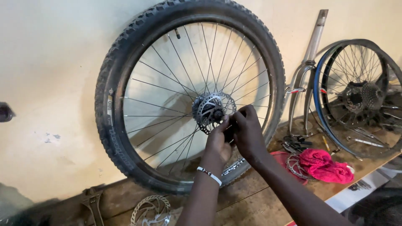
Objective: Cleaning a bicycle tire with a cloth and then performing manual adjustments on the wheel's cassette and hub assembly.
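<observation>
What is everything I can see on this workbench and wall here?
big wheel: one, black knobbly tyre, leaning on the cream wall
brake disc: one, silver, at that wheel's hub
second wheel: one, black with blue rim, right, with gear cluster
bike fork: one, silver, between the wheels
cloth: one, pink, on the bench at right
loose disc: one, silver, bench front
bench: one, brown wood
left hand: at the hub, beaded wristband
right hand: at the hub, gripping a small dark part
</observation>
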